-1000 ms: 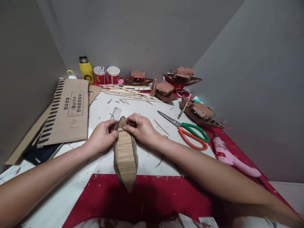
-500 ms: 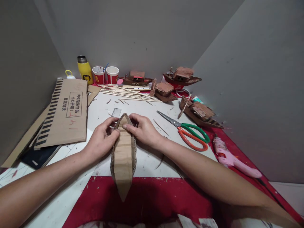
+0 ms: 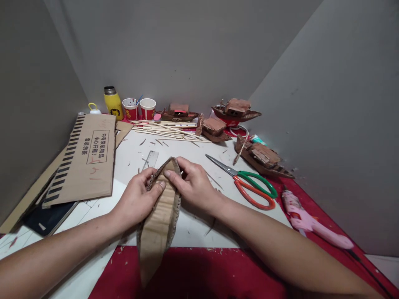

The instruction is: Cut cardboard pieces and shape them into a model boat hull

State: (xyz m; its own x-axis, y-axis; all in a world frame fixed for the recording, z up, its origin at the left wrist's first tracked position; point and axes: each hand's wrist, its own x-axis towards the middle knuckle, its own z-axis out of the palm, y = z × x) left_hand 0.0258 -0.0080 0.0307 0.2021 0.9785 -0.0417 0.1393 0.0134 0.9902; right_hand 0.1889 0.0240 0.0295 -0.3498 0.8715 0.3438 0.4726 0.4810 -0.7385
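Note:
A cardboard boat hull (image 3: pixel 157 224), pointed at both ends with raised corrugated sides, is held between my two hands above the white board. My left hand (image 3: pixel 137 197) grips its left side, thumb on the inner floor and fingers behind the wall. On the right side near the far tip, my right hand (image 3: pixel 195 182) pinches it, thumb inside and fingers mostly hidden behind. Just beyond my left hand lies a clear ruler (image 3: pixel 151 159). Scissors (image 3: pixel 238 172) with green and orange handles rest partly opened to the right of my right hand.
Brown model boats (image 3: pixel 260 153) stand at the back and right. Thin wooden sticks (image 3: pixel 168 129), paper cups (image 3: pixel 147 109) and a yellow bottle (image 3: pixel 112 101) are at the back. A printed cardboard sheet (image 3: pixel 85 166) lies left; a pink glue gun (image 3: pixel 307 220) lies right.
The hull has come closer and tilted, its near tip swinging down and left. Both hands have moved with it, and my left thumb lies further over the floor. The camera view has shifted slightly.

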